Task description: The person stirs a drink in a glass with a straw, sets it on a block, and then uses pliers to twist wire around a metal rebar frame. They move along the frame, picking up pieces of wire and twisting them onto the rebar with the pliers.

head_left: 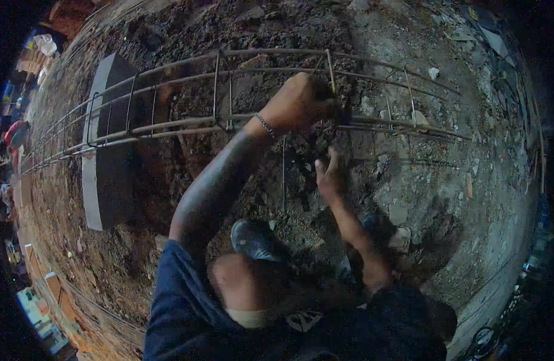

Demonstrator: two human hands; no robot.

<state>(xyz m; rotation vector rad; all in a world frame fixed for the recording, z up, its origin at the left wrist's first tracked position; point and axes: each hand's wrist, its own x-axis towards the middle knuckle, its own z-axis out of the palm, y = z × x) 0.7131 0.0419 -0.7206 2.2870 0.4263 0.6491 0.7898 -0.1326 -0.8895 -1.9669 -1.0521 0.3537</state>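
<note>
A long rebar cage (186, 121), made of thin steel bars with square stirrups, runs across the view above the dirt. My left hand (298, 105), with a bracelet at its wrist, is closed on the cage beside a stirrup (331, 71). Its fingertips are in shadow, so the exact grip is hidden. Below the cage and close to it is my right hand (330, 179), with thumb and forefinger raised and apart. I see nothing between them, though the other fingers are dark. A thin upright rod (283, 174) shows below my left wrist.
A grey rectangular block (93, 186) stands under the cage's left part. My shoe (253, 239) and bare knee are close below my hands. Rough soil with stones and rubble (400, 237) surrounds the cage. Mixed items (39, 307) line the far left edge.
</note>
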